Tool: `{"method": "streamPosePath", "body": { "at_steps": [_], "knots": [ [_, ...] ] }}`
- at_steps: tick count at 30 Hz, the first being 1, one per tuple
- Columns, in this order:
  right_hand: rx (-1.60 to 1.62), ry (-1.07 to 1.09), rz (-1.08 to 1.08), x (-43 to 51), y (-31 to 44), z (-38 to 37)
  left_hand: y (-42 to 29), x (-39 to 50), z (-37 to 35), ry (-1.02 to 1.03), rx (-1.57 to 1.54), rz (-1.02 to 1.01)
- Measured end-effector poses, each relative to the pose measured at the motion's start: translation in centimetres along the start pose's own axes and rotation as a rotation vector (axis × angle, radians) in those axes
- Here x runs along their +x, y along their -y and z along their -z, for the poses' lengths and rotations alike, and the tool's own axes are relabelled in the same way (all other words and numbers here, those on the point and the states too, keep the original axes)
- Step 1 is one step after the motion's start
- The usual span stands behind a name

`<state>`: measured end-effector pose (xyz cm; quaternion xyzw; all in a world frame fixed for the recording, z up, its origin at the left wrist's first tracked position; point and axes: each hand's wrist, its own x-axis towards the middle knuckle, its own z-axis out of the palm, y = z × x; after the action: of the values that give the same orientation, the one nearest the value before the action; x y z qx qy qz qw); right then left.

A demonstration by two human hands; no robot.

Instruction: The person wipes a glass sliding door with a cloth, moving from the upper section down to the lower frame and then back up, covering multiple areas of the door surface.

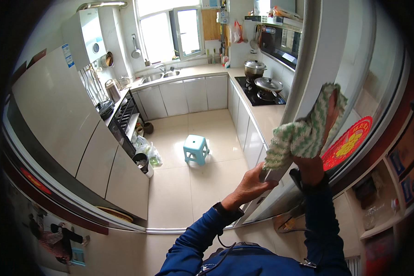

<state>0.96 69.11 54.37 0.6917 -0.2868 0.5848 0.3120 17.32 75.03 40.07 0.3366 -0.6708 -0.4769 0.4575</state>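
Note:
A green-and-white striped cloth (pixel 298 138) lies against the light frame of a sliding glass door (pixel 308 86). My right hand (pixel 331 114) holds this cloth pressed to the frame; folds of it hide most of the fingers. Lower down, my left hand (pixel 252 186) grips the door's edge, its thumb on the near side and its fingertips partly hidden by the cloth's hanging end. Just right of my right wrist, a red oval decoration with yellow figures (pixel 348 143) is stuck to the glass.
A light-blue plastic stool (pixel 195 149) stands on the tiled kitchen floor. Beyond are pots (pixel 268 84) on a gas hob (pixel 258 95) and a double sink (pixel 152 78). A tall cabinet (pixel 58 114) rises at left. A seated person (pixel 57 238) appears at lower left; open shelves (pixel 376 203) stand at right.

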Motion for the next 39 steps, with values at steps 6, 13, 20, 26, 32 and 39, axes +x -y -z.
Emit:
{"method": "streamPosePath", "body": {
  "at_steps": [6,13,20,26,32,39],
  "knots": [
    [0.159,0.011,-0.173,-5.4,2.0,-0.2,0.1,0.2,-0.3,0.015,-0.055,0.077],
    [0.0,0.117,-0.066,-7.8,1.3,0.9,0.6,-0.2,0.1,0.012,-0.081,-0.05],
    [0.054,0.171,-0.106,-7.2,1.5,0.7,-0.7,-1.7,2.0,0.002,-0.058,-0.004],
    [0.009,0.116,-0.124,-13.2,1.9,-2.0,-1.3,-3.4,4.1,-0.012,-0.021,-0.005],
    [-0.161,0.275,0.007,-25.3,4.2,-2.7,-0.9,-5.5,6.6,0.012,-0.09,0.084],
    [-0.04,0.417,-0.056,-31.7,6.1,0.1,-1.0,-6.6,7.7,-0.005,-0.114,0.086]
  ]
}}
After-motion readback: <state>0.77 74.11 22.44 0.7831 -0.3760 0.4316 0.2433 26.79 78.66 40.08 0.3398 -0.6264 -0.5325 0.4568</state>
